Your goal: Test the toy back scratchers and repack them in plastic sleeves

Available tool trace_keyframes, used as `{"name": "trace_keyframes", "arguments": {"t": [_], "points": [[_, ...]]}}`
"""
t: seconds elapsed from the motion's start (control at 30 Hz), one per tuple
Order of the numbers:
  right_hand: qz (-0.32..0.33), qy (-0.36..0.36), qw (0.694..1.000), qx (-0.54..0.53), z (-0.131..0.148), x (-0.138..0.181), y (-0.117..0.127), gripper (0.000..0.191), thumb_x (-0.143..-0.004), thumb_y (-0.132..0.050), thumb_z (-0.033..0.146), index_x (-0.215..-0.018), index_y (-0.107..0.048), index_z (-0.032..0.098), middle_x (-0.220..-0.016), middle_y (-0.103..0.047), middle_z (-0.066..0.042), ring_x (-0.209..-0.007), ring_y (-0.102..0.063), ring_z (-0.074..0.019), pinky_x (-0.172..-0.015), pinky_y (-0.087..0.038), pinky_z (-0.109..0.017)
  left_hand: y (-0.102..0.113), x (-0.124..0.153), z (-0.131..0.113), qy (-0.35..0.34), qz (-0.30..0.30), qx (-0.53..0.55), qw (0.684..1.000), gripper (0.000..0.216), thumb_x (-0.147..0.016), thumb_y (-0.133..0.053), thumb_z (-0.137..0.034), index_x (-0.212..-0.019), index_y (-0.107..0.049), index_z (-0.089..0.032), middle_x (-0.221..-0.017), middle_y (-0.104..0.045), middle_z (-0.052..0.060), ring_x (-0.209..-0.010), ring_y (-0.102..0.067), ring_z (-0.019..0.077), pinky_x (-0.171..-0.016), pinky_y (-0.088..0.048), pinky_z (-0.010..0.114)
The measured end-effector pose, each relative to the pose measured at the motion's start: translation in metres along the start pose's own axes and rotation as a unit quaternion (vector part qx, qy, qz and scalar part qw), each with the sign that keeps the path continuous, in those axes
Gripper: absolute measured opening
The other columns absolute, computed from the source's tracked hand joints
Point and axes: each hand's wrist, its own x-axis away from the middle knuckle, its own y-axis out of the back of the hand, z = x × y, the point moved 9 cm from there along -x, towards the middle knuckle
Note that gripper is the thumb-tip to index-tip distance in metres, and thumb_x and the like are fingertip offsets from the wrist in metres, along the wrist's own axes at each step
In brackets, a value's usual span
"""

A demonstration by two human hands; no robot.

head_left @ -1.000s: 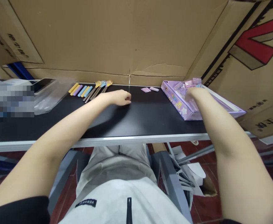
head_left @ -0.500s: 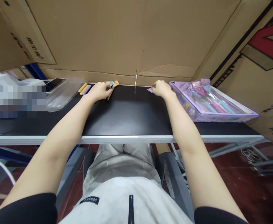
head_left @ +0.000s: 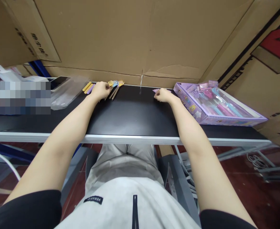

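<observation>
Left hand (head_left: 101, 90): curling over the pens (head_left: 115, 88) on the table (head_left: 130, 117); I cannot tell whether it is gripping them.
Right hand (head_left: 162, 94): fingers bending, touching the purple slip (head_left: 156, 90) near the purple box (head_left: 216, 106); hold unclear.

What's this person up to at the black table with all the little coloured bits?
A seated person reaches both hands to the far edge of the table. The left hand rests over a row of pens with hand-shaped tops, beside yellow and purple tubes. The right hand touches small purple pieces next to a purple stationery box.
</observation>
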Motion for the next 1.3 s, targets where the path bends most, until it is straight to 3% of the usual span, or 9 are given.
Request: {"name": "trace_keyframes", "arguments": {"t": [0.17, 0.3, 0.73, 1.03, 1.17, 1.3], "points": [[-0.019, 0.018, 0.999, 0.033, 0.001, -0.012, -0.01, 0.033, -0.096, -0.056, 0.006, -0.115, -0.082, 0.012, -0.121, -0.084, -0.015, -0.112, -0.079, -0.0267, -0.097, -0.059, -0.029, -0.017, -0.003, -0.004, -0.021, 0.027, -0.012, 0.999, 0.022, -0.093, -0.065, -0.031, -0.1, -0.081, -0.018, -0.12, -0.08, 0.017, -0.121, -0.07, 0.0347, -0.108, -0.053, 0.038], [-0.021, 0.026, 0.999, 0.039, 0.005, -0.013, -0.011, 0.033, -0.095, -0.054, 0.004, -0.112, -0.082, 0.011, -0.122, -0.084, -0.016, -0.115, -0.078, -0.0266, -0.102, -0.058, -0.029, -0.026, -0.003, -0.007, -0.022, 0.041, -0.033, 0.998, 0.026, -0.093, -0.066, -0.037, -0.095, -0.08, -0.016, -0.12, -0.077, 0.021, -0.128, -0.067, 0.0407, -0.114, -0.052, 0.047], [-0.014, 0.024, 0.999, 0.036, 0.006, -0.012, -0.012, 0.034, -0.098, -0.052, 0.004, -0.115, -0.081, 0.009, -0.124, -0.083, -0.019, -0.117, -0.077, -0.0277, -0.103, -0.056, -0.029, -0.031, 0.002, -0.013, 0.016, 0.031, -0.05, 0.998, 0.052, -0.092, -0.062, -0.039, -0.134, -0.073, -0.01, -0.151, -0.063, 0.029, -0.147, -0.054, 0.0488, -0.123, -0.047, 0.059], [-0.02, 0.026, 0.999, 0.033, 0.009, -0.008, -0.009, 0.035, -0.093, -0.056, 0.002, -0.114, -0.081, 0.011, -0.124, -0.083, -0.017, -0.116, -0.078, -0.0285, -0.103, -0.058, -0.031, -0.027, 0.004, -0.018, -0.008, 0.022, -0.045, 0.999, 0.045, -0.091, -0.064, -0.033, -0.128, -0.073, -0.008, -0.15, -0.063, 0.031, -0.146, -0.055, 0.0494, -0.122, -0.047, 0.058], [-0.015, 0.033, 0.998, 0.043, 0.011, -0.009, -0.01, 0.037, -0.097, -0.053, 0.003, -0.12, -0.082, 0.007, -0.127, -0.082, -0.02, -0.122, -0.077, -0.0301, -0.108, -0.057, -0.033, -0.028, 0.006, -0.024, -0.014, 0.025, -0.065, 0.997, 0.045, -0.091, -0.062, -0.027, -0.129, -0.074, -0.007, -0.148, -0.064, 0.029, -0.145, -0.056, 0.0477, -0.121, -0.048, 0.055], [-0.012, 0.041, 0.998, 0.047, 0.012, -0.011, -0.012, 0.039, -0.1, -0.051, 0.003, -0.126, -0.08, 0.006, -0.13, -0.081, -0.02, -0.128, -0.076, -0.0299, -0.111, -0.055, -0.033, -0.028, 0.009, -0.031, -0.019, 0.011, -0.055, 0.998, 0.05, -0.088, -0.062, -0.024, -0.134, -0.073, -0.009, -0.149, -0.065, 0.028, -0.149, -0.052, 0.0493, -0.124, -0.043, 0.062]]}}
